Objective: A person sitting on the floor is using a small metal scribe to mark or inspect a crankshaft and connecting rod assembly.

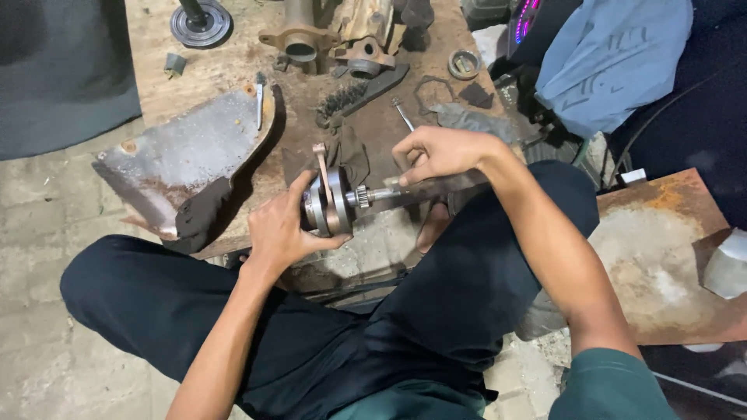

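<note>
Gripping the crankshaft (331, 198) between both hands — left hand (282, 229) cupping its flywheel, right hand (436, 154) pinching its shaft.

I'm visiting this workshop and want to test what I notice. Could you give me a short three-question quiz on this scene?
1. True or false: the left hand grips the round webs of the crankshaft.
2. Which touches the crankshaft's shaft end? A) right hand B) wire brush C) blue cloth
3. Fill in: the rusty metal plate lies to the person's ____ of the crankshaft.

Key: 1 true; 2 A; 3 left.
</note>
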